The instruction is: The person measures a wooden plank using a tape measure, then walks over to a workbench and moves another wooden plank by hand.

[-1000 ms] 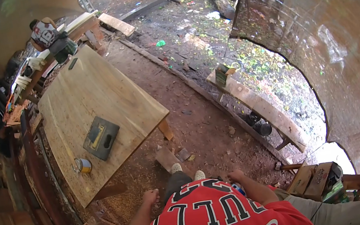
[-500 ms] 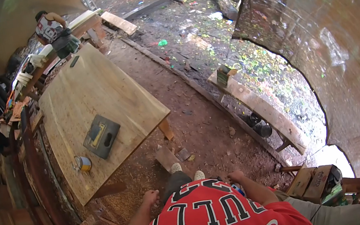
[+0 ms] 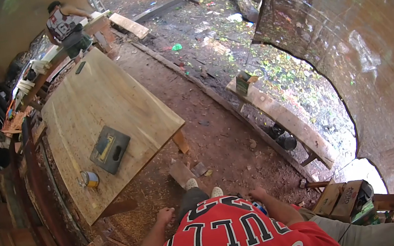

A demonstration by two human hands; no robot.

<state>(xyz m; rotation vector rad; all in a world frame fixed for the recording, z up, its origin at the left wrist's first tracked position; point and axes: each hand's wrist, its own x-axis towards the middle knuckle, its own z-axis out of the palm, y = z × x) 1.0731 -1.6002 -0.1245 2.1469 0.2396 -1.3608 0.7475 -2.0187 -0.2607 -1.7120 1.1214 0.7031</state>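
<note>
Has the left hand (image 3: pixel 166 215) curled narrow, on nothing visible; cannot tell about the right hand (image 3: pixel 257 194), near a small blue object (image 3: pixel 260 208). Could stumble on the flat brown wooden block (image 3: pixel 181 172) if stepping inattentively. Farther left, on the pale wooden worktop (image 3: pixel 114 97), could tip the yellow-labelled metal tin (image 3: pixel 91 179) or shove off the black-and-yellow plastic case (image 3: pixel 111 149) by a careless arm.

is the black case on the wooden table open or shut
Shut: the black case lies flat on the wooden table, its outer face showing, with no raised lid or interior in view.
</note>
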